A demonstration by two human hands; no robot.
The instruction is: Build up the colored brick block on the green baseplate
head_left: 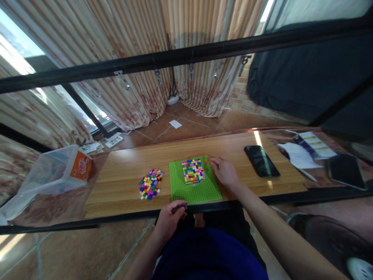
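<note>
A green studded baseplate (177, 192) lies at the front middle of the table. On it stands a square block of many-coloured toy bricks (193, 170). My right hand (225, 171) rests at the plate's far right corner, fingers bent together and pointing left. Close to its fingertips shows a small orange brick (207, 162); whether the fingers touch it I cannot tell. My left hand (171, 216) is at the table's front edge, by the plate's near left corner, with its fingers curled in. What they hold, if anything, is hidden. Left of the plate lies a pile of loose bricks (150, 184).
A black phone (262, 161) lies on the wooden tabletop (122, 163) at right. Beyond it are papers (301, 155) and a dark tablet-like object (346, 171). A clear plastic bin (55, 171) with an orange label is at far left. A black bar (180, 56) crosses behind the table.
</note>
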